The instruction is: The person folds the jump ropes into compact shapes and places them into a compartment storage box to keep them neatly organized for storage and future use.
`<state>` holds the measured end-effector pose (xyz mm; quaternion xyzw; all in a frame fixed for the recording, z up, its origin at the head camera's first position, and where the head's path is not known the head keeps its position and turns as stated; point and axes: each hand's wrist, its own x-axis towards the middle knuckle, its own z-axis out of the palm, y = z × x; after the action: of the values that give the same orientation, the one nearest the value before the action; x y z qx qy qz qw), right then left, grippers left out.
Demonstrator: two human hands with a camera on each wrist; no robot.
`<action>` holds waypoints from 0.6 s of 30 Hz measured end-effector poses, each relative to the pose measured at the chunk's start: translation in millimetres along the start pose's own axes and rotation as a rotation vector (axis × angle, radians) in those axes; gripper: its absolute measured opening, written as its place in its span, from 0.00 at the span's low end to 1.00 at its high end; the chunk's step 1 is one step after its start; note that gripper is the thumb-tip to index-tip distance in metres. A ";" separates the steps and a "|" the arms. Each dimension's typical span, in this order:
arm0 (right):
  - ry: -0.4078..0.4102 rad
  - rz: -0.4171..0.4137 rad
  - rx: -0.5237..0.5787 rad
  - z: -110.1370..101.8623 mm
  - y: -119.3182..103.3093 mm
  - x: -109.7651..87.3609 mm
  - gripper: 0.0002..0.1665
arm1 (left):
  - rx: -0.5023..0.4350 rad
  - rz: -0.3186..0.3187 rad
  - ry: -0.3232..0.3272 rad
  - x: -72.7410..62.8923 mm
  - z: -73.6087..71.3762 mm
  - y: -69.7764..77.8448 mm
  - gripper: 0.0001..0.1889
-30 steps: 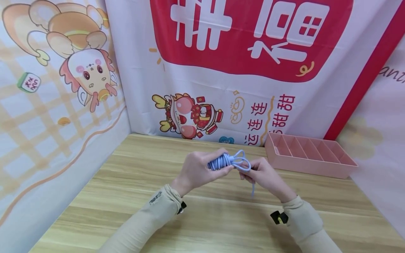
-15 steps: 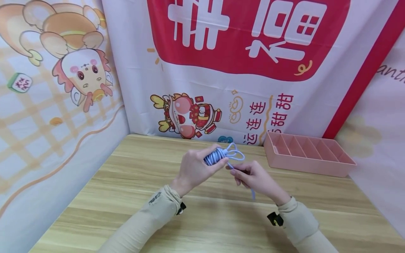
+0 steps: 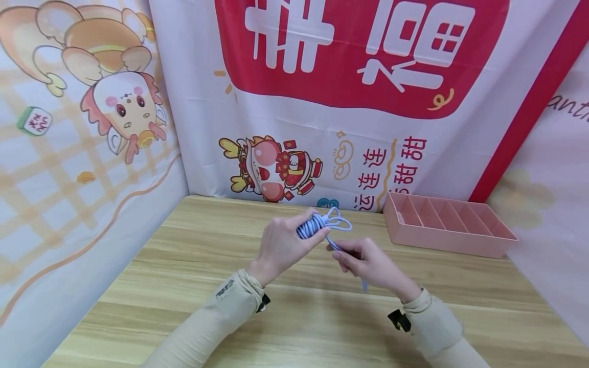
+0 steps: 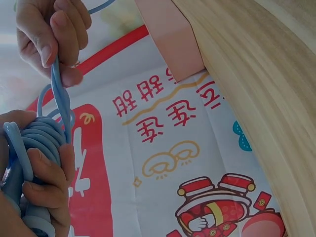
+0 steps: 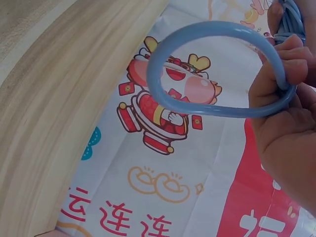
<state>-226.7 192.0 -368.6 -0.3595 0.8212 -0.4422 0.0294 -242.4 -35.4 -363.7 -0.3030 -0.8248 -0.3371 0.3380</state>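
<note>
Head view: far to the left of the pink divided box hangs a side cloth printed with orange checks and an upside-down cartoon animal. A red-and-white backdrop rises behind the box; its dragon print lies sideways, well to the box's left. Left of the box and nearer the camera, a beige left sleeve leads to the left hand, its fingers curled round a coiled bundle of pale blue cord. This is held above the wood-grain table, left of the box and apart from it, with thin loops sticking out toward the box. Next, in front of the box and to its left, the right hand pinches strands of the cord between thumb and fingers; from the right wrist, one larger loop stands out of that hand. Past the box's right end hangs a pale cloth with dark lettering.
</note>
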 end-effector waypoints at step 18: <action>0.003 -0.026 -0.164 -10.1 -17.0 -8.4 0.07 | 0.102 -0.058 -0.228 1.2 -1.3 -13.9 0.26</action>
<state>-214.6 198.3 -352.0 -0.3704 0.8501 -0.3744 -0.0070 -252.7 -44.3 -366.9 -0.2979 -0.8823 -0.2678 0.2470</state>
